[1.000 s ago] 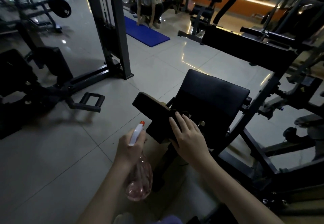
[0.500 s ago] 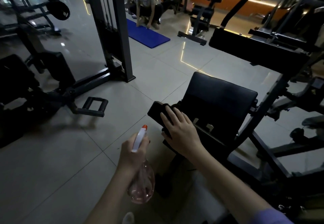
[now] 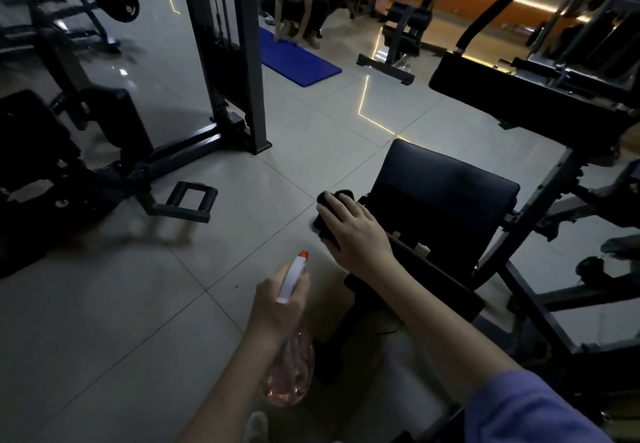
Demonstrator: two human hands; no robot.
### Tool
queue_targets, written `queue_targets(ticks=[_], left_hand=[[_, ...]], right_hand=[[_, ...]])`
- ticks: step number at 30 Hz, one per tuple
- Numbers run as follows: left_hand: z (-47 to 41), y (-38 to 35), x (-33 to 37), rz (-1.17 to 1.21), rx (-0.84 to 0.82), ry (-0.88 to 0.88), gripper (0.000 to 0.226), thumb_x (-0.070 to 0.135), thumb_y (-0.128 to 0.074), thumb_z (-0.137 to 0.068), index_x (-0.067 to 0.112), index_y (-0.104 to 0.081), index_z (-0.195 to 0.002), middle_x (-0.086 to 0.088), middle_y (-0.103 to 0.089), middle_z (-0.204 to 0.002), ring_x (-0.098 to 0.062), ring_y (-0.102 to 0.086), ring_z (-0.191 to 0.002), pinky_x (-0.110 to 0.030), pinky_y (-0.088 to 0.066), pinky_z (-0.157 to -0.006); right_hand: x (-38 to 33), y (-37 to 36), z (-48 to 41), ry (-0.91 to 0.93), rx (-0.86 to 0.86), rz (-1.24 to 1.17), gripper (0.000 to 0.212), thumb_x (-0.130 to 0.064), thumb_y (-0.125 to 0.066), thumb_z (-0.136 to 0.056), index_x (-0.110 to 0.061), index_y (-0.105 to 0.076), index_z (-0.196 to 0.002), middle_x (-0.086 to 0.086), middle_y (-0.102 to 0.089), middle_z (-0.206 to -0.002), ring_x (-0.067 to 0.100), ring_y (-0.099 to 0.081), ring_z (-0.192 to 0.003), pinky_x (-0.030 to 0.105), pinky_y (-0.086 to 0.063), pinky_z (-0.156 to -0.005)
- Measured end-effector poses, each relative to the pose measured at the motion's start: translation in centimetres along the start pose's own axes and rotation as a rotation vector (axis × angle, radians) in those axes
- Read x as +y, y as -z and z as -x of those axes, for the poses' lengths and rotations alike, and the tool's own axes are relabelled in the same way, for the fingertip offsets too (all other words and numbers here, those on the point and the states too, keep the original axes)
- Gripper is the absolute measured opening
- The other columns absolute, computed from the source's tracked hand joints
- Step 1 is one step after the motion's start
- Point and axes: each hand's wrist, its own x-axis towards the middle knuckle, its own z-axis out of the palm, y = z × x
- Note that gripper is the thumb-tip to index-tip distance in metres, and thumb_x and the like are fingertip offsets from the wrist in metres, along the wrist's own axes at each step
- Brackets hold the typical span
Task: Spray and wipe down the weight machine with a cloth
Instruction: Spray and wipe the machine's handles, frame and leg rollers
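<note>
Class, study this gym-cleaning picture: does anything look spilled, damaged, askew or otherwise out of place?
Nothing stands out. The right hand presses a dark cloth beside the black seat pad; the left hand has the spray bottle in its grip. The floor tiles show reflections, but no puddle is visible.

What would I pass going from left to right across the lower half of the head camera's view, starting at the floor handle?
Black floor handle → left hand holding the spray bottle → right hand pressing the dark cloth → black seat pad → machine frame.
</note>
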Motion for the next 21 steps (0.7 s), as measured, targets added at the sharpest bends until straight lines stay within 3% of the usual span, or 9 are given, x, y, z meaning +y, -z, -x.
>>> queue_targets(ticks=[2,6,13,18,21], left_hand=[[0.3,-0.2,-0.2,0.010,-0.006,0.007,0.030,0.032,-0.049,-0.092,0.008,-0.059,-0.076,-0.019,-0.062,-0.069,-0.033,-0.061,-0.066,-0.040,-0.046,-0.059],[0.5,-0.5,-0.2,0.030,-0.020,0.036,0.030,0.025,-0.052,-0.096,-0.002,-0.063,-0.086,-0.024,-0.065,-0.079,-0.037,-0.063,-0.075,-0.051,-0.051,-0.069],[0.6,0.2,0.0,0.032,0.006,0.008,0.049,0.047,-0.045,-0.083,0.002,-0.063,-0.090,-0.021,-0.067,-0.080,-0.032,-0.065,-0.074,-0.050,-0.054,-0.069],[0.9,0.3,-0.4,-0.014,0.006,0.031,0.021,0.023,-0.051,-0.097,0.009,-0.062,-0.086,-0.021,-0.064,-0.080,-0.033,-0.064,-0.074,-0.046,-0.052,-0.067],[1.2,0.1,-0.4,-0.034,0.025,0.035,0.016,0.027,-0.052,-0.096,0.023,-0.060,-0.082,-0.017,-0.066,-0.079,-0.028,-0.065,-0.072,-0.046,-0.053,-0.068]], right_hand=[[-0.2,-0.1,-0.2,-0.011,-0.010,-0.023,0.058,-0.028,-0.076,-0.073,-0.010,-0.058,-0.126,0.011,-0.054,-0.134,0.035,-0.052,-0.122,0.050,-0.047,-0.096],[1.6,0.5,3.3,0.128,-0.003,-0.023,0.062,-0.028,-0.077,-0.074,-0.014,-0.055,-0.130,0.008,-0.052,-0.138,0.033,-0.047,-0.128,0.050,-0.041,-0.103],[1.8,0.1,2.7,0.152,-0.039,0.039,0.059,-0.029,-0.077,-0.073,-0.018,-0.058,-0.127,0.004,-0.053,-0.137,0.031,-0.048,-0.127,0.050,-0.040,-0.103],[-0.1,-0.6,-1.5,0.128,-0.109,-0.027,0.047,-0.025,-0.076,-0.074,-0.013,-0.063,-0.118,0.008,-0.059,-0.128,0.035,-0.050,-0.123,0.050,-0.041,-0.102],[-0.3,-0.5,-2.0,0.184,-0.077,-0.036,0.033,-0.021,-0.075,-0.073,-0.012,-0.068,-0.104,0.007,-0.064,-0.115,0.034,-0.055,-0.115,0.047,-0.042,-0.100]])
